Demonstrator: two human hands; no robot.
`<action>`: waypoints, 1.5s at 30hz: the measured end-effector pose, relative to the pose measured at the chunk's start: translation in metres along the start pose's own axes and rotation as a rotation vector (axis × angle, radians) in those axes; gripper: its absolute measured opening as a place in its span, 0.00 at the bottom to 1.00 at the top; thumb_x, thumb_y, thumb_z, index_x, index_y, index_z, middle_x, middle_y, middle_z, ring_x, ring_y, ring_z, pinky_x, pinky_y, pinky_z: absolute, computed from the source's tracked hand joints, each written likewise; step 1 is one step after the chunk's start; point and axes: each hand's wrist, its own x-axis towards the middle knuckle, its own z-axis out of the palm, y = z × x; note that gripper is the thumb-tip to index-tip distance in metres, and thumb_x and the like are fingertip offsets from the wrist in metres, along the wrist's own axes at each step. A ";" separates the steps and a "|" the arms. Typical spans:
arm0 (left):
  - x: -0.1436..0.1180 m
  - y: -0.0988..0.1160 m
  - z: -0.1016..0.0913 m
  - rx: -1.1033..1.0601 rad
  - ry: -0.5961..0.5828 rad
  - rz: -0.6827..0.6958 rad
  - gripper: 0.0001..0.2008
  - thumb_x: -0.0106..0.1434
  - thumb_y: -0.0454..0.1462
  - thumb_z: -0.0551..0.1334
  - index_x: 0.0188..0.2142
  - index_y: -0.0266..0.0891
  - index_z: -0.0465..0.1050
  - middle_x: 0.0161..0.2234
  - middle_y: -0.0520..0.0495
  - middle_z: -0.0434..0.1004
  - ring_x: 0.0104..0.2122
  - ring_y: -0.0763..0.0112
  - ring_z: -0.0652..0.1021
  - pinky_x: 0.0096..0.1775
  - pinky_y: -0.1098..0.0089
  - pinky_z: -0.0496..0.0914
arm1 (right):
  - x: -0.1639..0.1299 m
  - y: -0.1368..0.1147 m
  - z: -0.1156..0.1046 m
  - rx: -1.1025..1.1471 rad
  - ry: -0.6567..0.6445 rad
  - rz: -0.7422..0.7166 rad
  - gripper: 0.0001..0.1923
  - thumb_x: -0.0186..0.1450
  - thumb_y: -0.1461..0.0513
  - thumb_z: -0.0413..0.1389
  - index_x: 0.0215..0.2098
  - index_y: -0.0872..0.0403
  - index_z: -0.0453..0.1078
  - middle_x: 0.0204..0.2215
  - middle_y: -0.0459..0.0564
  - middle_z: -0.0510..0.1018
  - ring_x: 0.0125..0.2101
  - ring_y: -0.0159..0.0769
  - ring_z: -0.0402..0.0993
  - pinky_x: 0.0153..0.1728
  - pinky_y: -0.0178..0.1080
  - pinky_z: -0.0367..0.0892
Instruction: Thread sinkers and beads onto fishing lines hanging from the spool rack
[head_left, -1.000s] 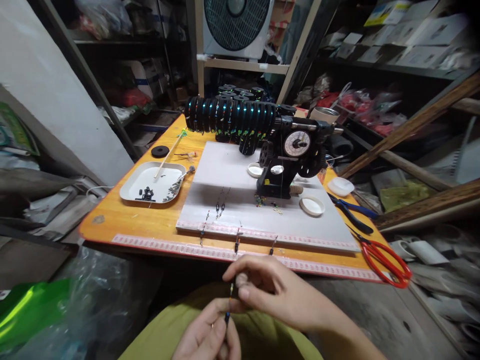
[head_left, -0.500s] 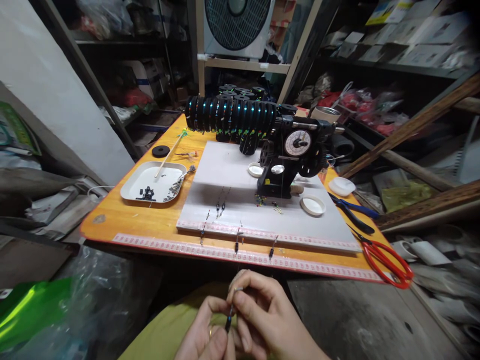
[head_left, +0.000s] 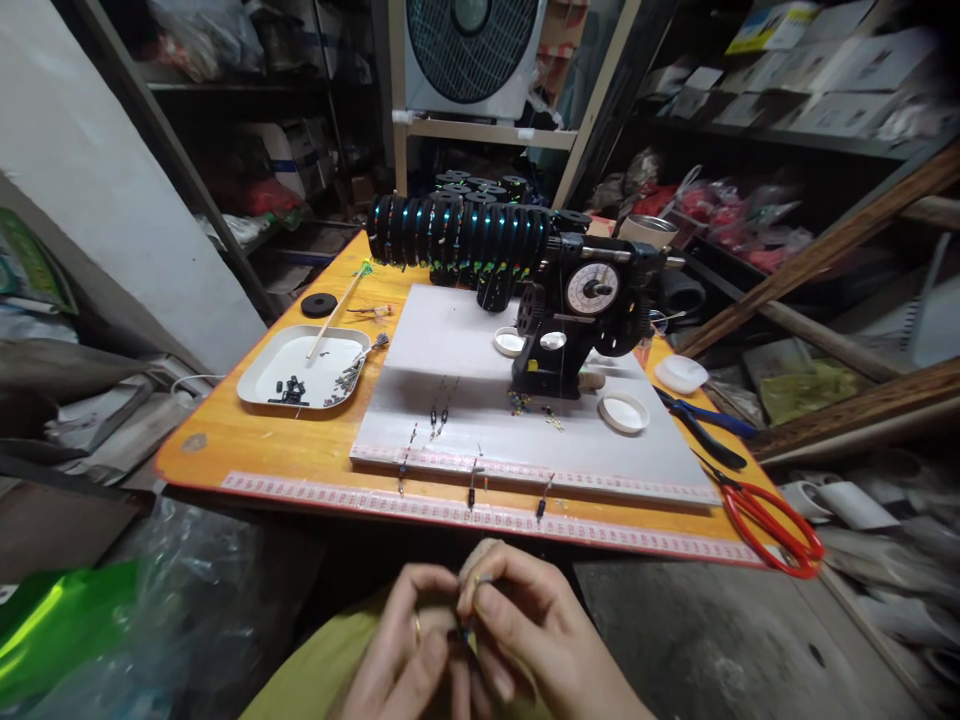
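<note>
Close together over my lap, both hands work on one small assembly. My left hand, with a ring on one finger, is closed around the lower part, where a small black cylindrical piece with a bit of blue beside it shows between the fingers. My right hand pinches the upper end between thumb and forefinger; a tiny metal fitting sticks out there. The fingers partly hide the piece. Just beyond the hands, similar small black pieces on thin line lie at the table's front edge.
A white board on the orange table bears a black winding device with a dial and small lids. Left stands a white tray of small black parts. Red-handled scissors and pliers lie right.
The black piece has tilted from nearly upright to nearly level, and less of it shows. My left fingers have shifted around it; my right hand keeps its pinch.
</note>
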 end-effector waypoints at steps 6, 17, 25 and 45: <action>0.036 0.059 0.027 0.296 0.156 0.262 0.17 0.65 0.50 0.63 0.46 0.43 0.76 0.33 0.50 0.76 0.32 0.70 0.73 0.36 0.73 0.67 | -0.005 -0.026 -0.004 -0.749 0.045 -0.354 0.08 0.69 0.62 0.55 0.31 0.54 0.72 0.28 0.50 0.75 0.31 0.36 0.71 0.35 0.36 0.66; 0.056 0.070 0.035 -0.005 -0.050 0.256 0.14 0.70 0.41 0.59 0.29 0.37 0.72 0.23 0.52 0.75 0.28 0.72 0.74 0.36 0.72 0.68 | 0.033 -0.085 -0.019 -0.055 -0.030 -0.068 0.20 0.73 0.51 0.48 0.59 0.52 0.63 0.22 0.43 0.77 0.10 0.25 0.63 0.09 0.25 0.53; 0.047 0.063 0.038 -0.163 -0.176 0.214 0.12 0.69 0.39 0.58 0.31 0.35 0.72 0.24 0.48 0.79 0.21 0.74 0.75 0.29 0.73 0.69 | 0.066 -0.089 -0.007 0.249 -0.162 0.025 0.23 0.66 0.49 0.55 0.22 0.53 0.57 0.13 0.41 0.74 0.06 0.23 0.62 0.05 0.22 0.54; 0.022 0.020 0.031 -0.338 -0.232 -0.018 0.14 0.67 0.45 0.64 0.32 0.36 0.70 0.24 0.44 0.85 0.22 0.70 0.82 0.26 0.75 0.73 | 0.062 -0.090 -0.015 0.272 -0.121 0.047 0.21 0.66 0.49 0.57 0.23 0.53 0.61 0.14 0.40 0.73 0.05 0.21 0.59 0.04 0.21 0.51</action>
